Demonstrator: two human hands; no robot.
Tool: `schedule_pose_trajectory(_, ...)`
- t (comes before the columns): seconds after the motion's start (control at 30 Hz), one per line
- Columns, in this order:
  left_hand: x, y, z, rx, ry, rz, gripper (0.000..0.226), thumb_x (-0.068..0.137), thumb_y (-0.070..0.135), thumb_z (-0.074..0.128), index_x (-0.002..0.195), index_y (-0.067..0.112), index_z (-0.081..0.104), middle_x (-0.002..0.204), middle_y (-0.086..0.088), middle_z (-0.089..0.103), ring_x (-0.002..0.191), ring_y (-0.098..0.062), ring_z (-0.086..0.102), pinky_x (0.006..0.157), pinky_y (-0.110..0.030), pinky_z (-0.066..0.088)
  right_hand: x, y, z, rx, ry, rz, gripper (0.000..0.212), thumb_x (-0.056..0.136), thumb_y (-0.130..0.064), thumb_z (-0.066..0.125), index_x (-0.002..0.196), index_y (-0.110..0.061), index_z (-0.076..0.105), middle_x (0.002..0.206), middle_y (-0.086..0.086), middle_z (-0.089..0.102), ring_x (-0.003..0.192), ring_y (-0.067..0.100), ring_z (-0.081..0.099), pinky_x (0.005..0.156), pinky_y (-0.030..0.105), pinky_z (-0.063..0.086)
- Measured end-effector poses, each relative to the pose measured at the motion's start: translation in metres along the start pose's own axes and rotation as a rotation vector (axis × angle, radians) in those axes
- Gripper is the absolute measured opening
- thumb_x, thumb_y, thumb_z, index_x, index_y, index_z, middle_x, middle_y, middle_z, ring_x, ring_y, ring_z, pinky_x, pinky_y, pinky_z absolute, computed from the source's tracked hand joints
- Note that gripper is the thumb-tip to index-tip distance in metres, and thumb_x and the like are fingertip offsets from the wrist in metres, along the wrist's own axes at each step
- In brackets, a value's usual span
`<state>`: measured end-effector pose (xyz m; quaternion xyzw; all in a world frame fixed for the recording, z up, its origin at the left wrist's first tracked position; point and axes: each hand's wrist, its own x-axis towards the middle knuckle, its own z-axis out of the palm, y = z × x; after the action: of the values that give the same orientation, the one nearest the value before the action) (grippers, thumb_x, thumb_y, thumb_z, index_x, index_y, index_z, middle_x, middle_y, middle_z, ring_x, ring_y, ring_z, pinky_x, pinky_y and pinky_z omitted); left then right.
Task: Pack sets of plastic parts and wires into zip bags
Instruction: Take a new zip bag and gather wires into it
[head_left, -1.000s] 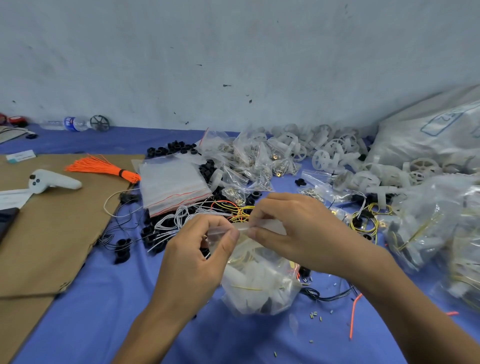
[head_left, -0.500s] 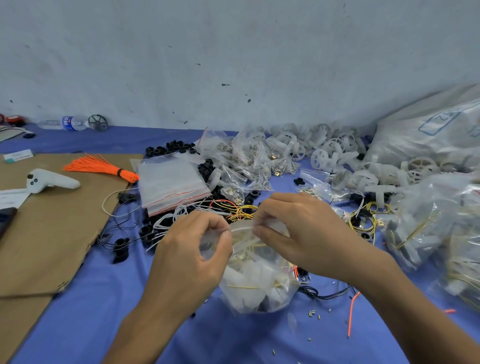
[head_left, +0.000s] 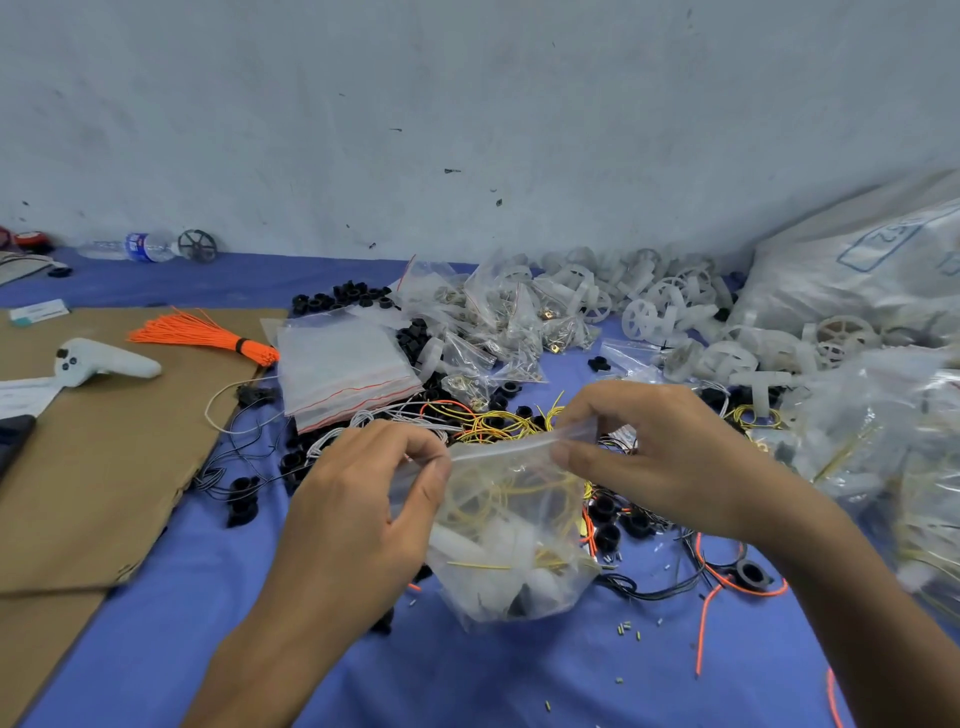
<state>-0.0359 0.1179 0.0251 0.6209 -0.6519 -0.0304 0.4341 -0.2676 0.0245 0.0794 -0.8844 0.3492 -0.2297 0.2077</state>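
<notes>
Both hands hold one filled zip bag (head_left: 511, 535) by its top edge, in front of the person at mid-table. The left hand (head_left: 358, 499) pinches the bag's upper left corner between thumb and forefinger, with the other fingers curled in behind. The right hand (head_left: 660, 457) pinches the upper right part of the same edge between the thumb below and the fingertips above, knuckles raised. The mouth of the bag is stretched nearly straight between the two pinches. I cannot tell whether the seal is closed.

Both forearms come in from the lower edge of the view and angle toward each other, wrists above the blue cloth (head_left: 208, 623).

Inside the bag lie yellow wires and white plastic parts, with something dark at the bottom. The bag hangs down from the fingers, and its base is at or just above the cloth.

Behind the hands lie loose yellow wires (head_left: 498, 421) and a stack of empty zip bags (head_left: 343, 369). Black plastic parts (head_left: 343, 299) lie beyond the stack, white plastic wheels (head_left: 670, 306) are heaped near the wall, and filled bags (head_left: 883, 441) are piled at the right. On the cardboard sheet (head_left: 93, 457) at the left lie a white controller (head_left: 98, 358) and an orange wire bundle (head_left: 202, 335).
</notes>
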Motion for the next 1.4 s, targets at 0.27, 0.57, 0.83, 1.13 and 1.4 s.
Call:
schedule_pose_trajectory(0.27,-0.001,-0.002,-0.003,-0.021,-0.004,-0.056,0.002,0.086,0.033,0.059,0.086,0.034,0.061,0.095,0.019,0.061,0.095,-0.006,0.057,0.081,-0.022,0.042,-0.004,0.014,-0.004,0.277,0.020,0.038,0.005,0.089,-0.021,0.071,0.086,-0.026,0.070,0.082,-0.005,0.072,0.078,0.012,0.067,0.076,0.030,0.053)
schedule_pose_trajectory(0.57,0.010,0.029,0.011,0.035,-0.031,0.088,0.016,0.088,0.040,0.059,0.097,0.029,0.065,0.095,0.019,0.062,0.094,-0.008,0.054,0.086,-0.031,0.039,-0.003,0.008,0.005,0.195,0.092,-0.060,0.002,0.088,-0.020,0.072,0.087,-0.021,0.071,0.081,-0.008,0.069,0.080,0.014,0.065,0.075,0.029,0.051)
schedule_pose_trajectory(0.83,0.023,0.044,0.028,0.023,-0.013,0.138,0.012,0.085,0.035,0.058,0.088,0.027,0.066,0.085,0.017,0.062,0.086,-0.010,0.054,0.081,-0.027,0.039,-0.006,0.002,0.010,0.239,0.083,-0.074,0.003,0.089,-0.019,0.070,0.089,-0.021,0.071,0.079,-0.005,0.069,0.076,0.015,0.064,0.072,0.039,0.051)
schedule_pose_trajectory(1.13,0.021,0.041,0.024,0.044,-0.013,0.136,0.013,0.080,0.035,0.055,0.083,0.028,0.065,0.082,0.018,0.063,0.083,-0.006,0.053,0.080,-0.030,0.038,-0.008,0.003,0.011,0.184,0.077,-0.157,0.005,0.093,-0.023,0.065,0.090,-0.019,0.066,0.083,-0.006,0.066,0.080,0.018,0.062,0.073,0.035,0.050)
schedule_pose_trajectory(1.4,0.015,0.023,0.012,0.051,-0.049,0.080,0.009,0.079,0.039,0.053,0.080,0.033,0.060,0.080,0.020,0.061,0.082,-0.002,0.052,0.082,-0.029,0.038,-0.011,0.014,0.007,0.182,0.094,-0.125,0.006,0.092,-0.025,0.065,0.086,-0.024,0.064,0.079,-0.006,0.064,0.076,0.017,0.060,0.071,0.024,0.047)
